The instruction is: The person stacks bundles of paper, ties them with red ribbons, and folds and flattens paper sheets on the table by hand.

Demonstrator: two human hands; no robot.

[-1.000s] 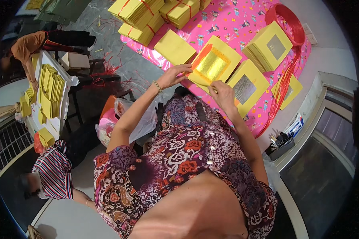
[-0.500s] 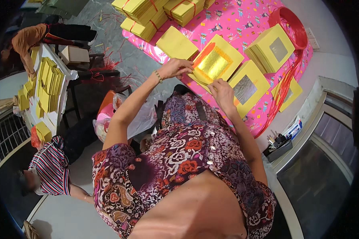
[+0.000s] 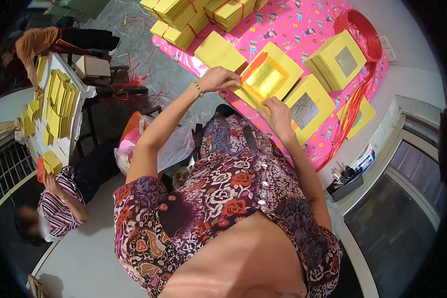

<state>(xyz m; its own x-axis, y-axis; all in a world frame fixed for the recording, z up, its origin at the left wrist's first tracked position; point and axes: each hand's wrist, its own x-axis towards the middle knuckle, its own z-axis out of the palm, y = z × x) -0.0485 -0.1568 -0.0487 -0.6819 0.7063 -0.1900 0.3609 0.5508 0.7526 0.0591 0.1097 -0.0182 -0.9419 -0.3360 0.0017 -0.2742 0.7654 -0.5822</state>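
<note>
My left hand (image 3: 218, 80) pinches the left end of the near edge of a yellow paper sheet (image 3: 295, 69) that bears a gold foil square and an orange border. At the right end of that same edge, my right hand (image 3: 279, 118) grips the paper between thumb and fingers. The edge strip between my hands is lifted and folded over. A plain yellow paper stack (image 3: 220, 52) lies just beyond my left hand. To the right of my right hand is a stack of yellow paper with a silver square (image 3: 304, 110).
Red-tied yellow bundles (image 3: 181, 22) stand at the back of the pink patterned tablecloth (image 3: 270, 20). A taller silver-square stack (image 3: 328, 67), a red coil (image 3: 367, 30) and red strands (image 3: 355, 111) are at right. Two people work around a white table (image 3: 77, 126) at left.
My hands stay on the sheet's near edge, the right one shifting slightly. The person in the striped shirt has raised an arm to a yellow paper piece.
</note>
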